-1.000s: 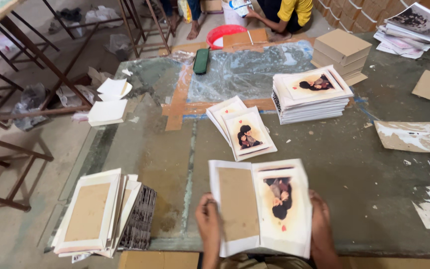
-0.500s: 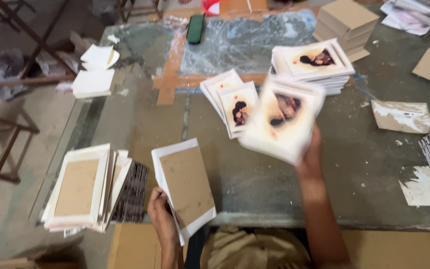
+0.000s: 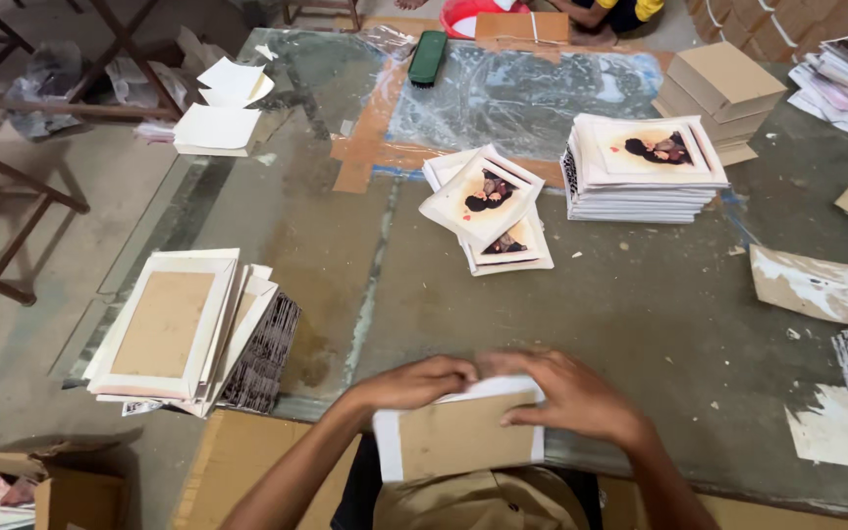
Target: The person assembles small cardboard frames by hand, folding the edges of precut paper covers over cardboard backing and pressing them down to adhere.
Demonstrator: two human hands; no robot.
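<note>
Both forearms are bare, with no sleeves, watch or rings visible on the hands. The person wears khaki-brown trousers point(image 3: 483, 501), seen near the lap.

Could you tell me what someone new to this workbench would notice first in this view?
Nearest the camera, the left hand and right hand press on a white-bordered brown cardboard cover at the table's near edge. Beyond them a fanned pile of white printed picture covers lies mid-table, beside a taller neat stack of printed covers to its right.

Board cover point(image 3: 458, 435) at near table edge point(image 3: 738, 491), cover pile point(image 3: 184, 329) left, print stacks point(image 3: 645, 167) behind.
</note>
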